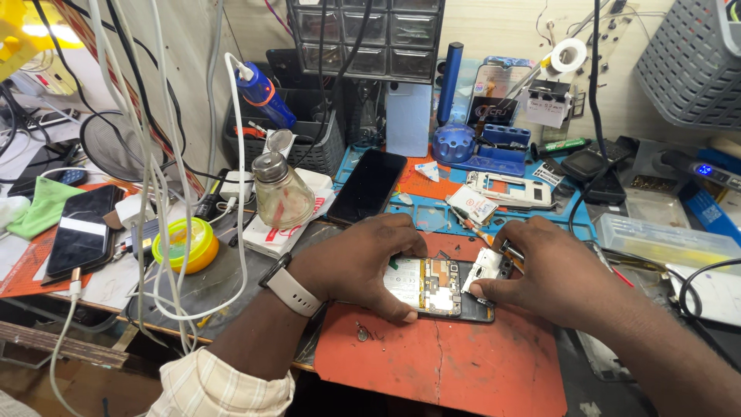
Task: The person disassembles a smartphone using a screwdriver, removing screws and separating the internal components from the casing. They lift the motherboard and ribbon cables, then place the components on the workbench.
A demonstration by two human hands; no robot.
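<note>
orange-red repair mat [463, 363] at bench front, opened phone [440, 287] lying flat on it w/ back cover off, board + shields exposed. left hand [359, 262] curled over the phone's left end, thumb on near edge, fingers on far edge, pinning it down; wrist has a pale watch band. right hand [559, 274] half closed at the right end, thumb + fingertips pinching a small white cover piece [488, 266] on the phone; tool w/ orange grip [480, 230] lies just past it, can't tell if the hand has hold of it. judgement: phone is light, stiff, slick at edges, internals fragile; hold by frame edges only, keep off board + flex. loose screw [361, 333] on mat near left thumb. black phone [367, 185] on blue mat [432, 216] behind; glass dispenser bottle [279, 193] and yellow tin [185, 244] further left.
</note>
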